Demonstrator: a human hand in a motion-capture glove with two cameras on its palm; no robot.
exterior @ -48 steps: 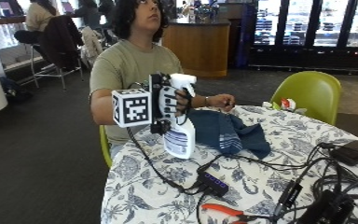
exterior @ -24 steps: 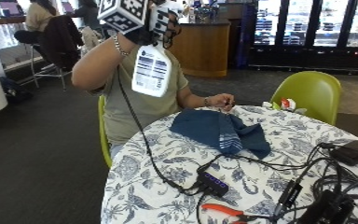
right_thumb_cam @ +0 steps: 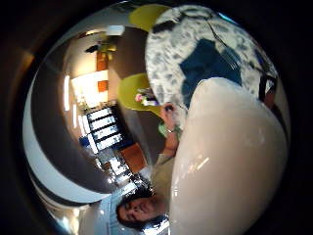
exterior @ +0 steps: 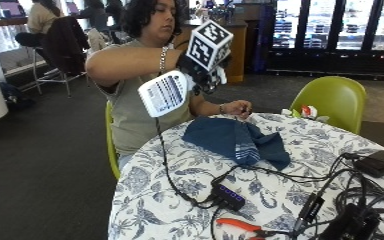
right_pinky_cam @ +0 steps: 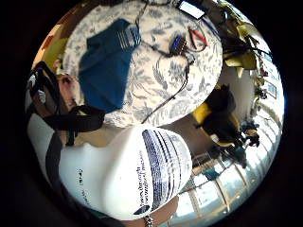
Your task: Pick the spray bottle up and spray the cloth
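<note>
Outside view: a seated person holds a white plastic spray bottle with a printed label (exterior: 164, 93) up at chest height, tipped on its side, above the near edge of a round counter with a blue-and-white floral cover (exterior: 179, 200)
Hand: the black-gloved right hand (exterior: 202, 75) is curled round the neck end of the bottle, the bottle's base pointing away from the person's body
Bottle: off the counter entirely, its barcode label facing the outside camera; it is well apart from the cloth below
Cloth: a dark blue cloth with pale stripes at one end (exterior: 235, 140) lies crumpled on the counter in front of the person, nothing resting on it
Other hand: the bare left hand (exterior: 240, 108) rests at the counter's far edge, just beside the cloth
Little finger side palm view: the bottle's white body and striped label (right_pinky_cam: 142, 175) fill the part nearest the palm, with the blue cloth (right_pinky_cam: 106, 66) on the floral counter (right_pinky_cam: 189, 61) beyond
Thumb side palm view: the bottle's smooth white side (right_thumb_cam: 230, 161) takes up much of the view, the cloth (right_thumb_cam: 208, 66) visible past it
Also on the counter: black cables, a small black hub (exterior: 228, 196), orange-handled pliers (exterior: 242, 226) and a dark flat device (exterior: 378, 162); a lime-green chair (exterior: 332, 100) stands behind
</note>
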